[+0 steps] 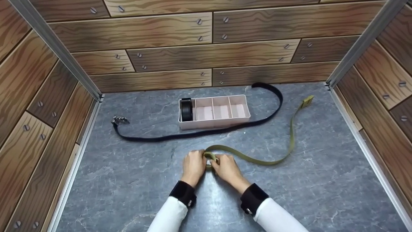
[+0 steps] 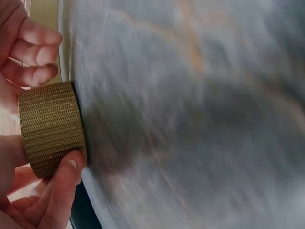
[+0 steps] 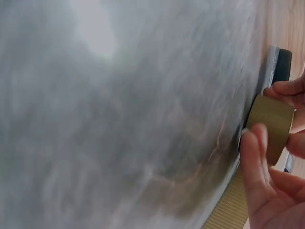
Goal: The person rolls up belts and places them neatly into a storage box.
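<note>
An olive webbing belt point(image 1: 238, 153) lies on its edge on the grey table, one end wound into a coil between the two hands. My left hand point(image 1: 194, 164) grips the coil from the left; in the left wrist view its fingertips point(image 2: 71, 164) press the ribbed outer face of the coil point(image 2: 52, 129). On the right side, my right hand point(image 1: 228, 167) pinches the coil, thumb by the inner loop. The right wrist view shows its fingers point(image 3: 255, 167) against the roll point(image 3: 271, 124). From there the strap curves right to its olive buckle point(image 1: 307, 101).
Behind the hands stands a pale pink divided box point(image 1: 214, 124), a rolled black belt point(image 1: 186, 109) in its leftmost compartment. A dark belt point(image 1: 170, 137) stretches around the box's front, with a silver buckle point(image 1: 120, 120) at its left end. Wood-patterned walls point(image 1: 161, 58) enclose the table.
</note>
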{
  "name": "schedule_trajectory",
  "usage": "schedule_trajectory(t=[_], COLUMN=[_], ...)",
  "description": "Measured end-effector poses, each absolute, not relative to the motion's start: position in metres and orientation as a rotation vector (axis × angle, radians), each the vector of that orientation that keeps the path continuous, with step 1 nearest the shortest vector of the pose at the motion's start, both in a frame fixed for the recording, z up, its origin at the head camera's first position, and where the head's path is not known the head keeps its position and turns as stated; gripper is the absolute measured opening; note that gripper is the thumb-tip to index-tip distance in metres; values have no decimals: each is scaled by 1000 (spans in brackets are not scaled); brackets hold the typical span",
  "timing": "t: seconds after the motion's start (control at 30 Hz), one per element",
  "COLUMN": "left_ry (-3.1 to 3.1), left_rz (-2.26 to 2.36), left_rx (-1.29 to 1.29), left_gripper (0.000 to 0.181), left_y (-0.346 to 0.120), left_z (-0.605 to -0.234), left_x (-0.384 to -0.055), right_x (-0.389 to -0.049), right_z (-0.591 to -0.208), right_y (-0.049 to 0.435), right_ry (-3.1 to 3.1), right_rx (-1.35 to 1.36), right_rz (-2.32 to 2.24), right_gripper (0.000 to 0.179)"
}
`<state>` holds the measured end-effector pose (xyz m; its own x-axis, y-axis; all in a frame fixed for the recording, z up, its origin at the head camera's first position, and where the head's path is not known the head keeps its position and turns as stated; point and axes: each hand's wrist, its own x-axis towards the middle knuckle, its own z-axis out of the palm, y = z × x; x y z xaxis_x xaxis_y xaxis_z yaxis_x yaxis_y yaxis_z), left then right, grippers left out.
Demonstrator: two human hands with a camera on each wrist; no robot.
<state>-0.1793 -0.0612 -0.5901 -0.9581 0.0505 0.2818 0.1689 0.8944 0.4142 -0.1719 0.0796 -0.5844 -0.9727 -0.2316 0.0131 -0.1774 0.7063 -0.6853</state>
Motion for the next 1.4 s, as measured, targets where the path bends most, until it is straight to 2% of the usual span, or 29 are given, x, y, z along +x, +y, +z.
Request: schedule_trajectory(t=[0.1, 0.2, 0.37, 0.47, 0.6, 0.7, 0.87, 1.0, 1.27, 1.4], left_ry=[-2814, -2833, -2834, -2823, -2818, -2838, -2887, -2888, -2873, -2886], left_rz=[-652, -639, -601, -594, -592, -594, -614, -591, -640, -677], left_rx=[-173, -188, -210, -175, -128, -149, -252, -314, -185, -193], left_gripper=[8, 15, 17, 14, 11, 10, 13, 17, 15, 22], left_y=[-58, -57, -55, -53, -50, -48, -47, -46, -43, -46], left_z=[-589, -589, -589, -590, -590, -588, -584, -584, -588, -586], left_x=[-181, -182, -184, -185, -184, -183, -185, -187, -184, -184], right_x=[-175, -181, -188, -189, -188, -188, -191, -192, -183, -183], right_z=[-584, -584, -585, -586, -585, -582, -581, -582, -581, -581], right_y=[82, 86, 90, 91, 91, 92, 95, 98, 99, 97], right_ry=[2818, 2911, 3012, 2990, 2902, 2883, 2991, 3022, 2926, 2947], right_rx=[-316, -405, -588, -536, -337, -259, -431, -599, -347, -398], right_rz=[-1132, -1007, -834, -924, -1096, -1096, -849, -783, -1063, -986], right_gripper=[17, 15, 28, 26, 15, 16, 23, 19, 20, 17])
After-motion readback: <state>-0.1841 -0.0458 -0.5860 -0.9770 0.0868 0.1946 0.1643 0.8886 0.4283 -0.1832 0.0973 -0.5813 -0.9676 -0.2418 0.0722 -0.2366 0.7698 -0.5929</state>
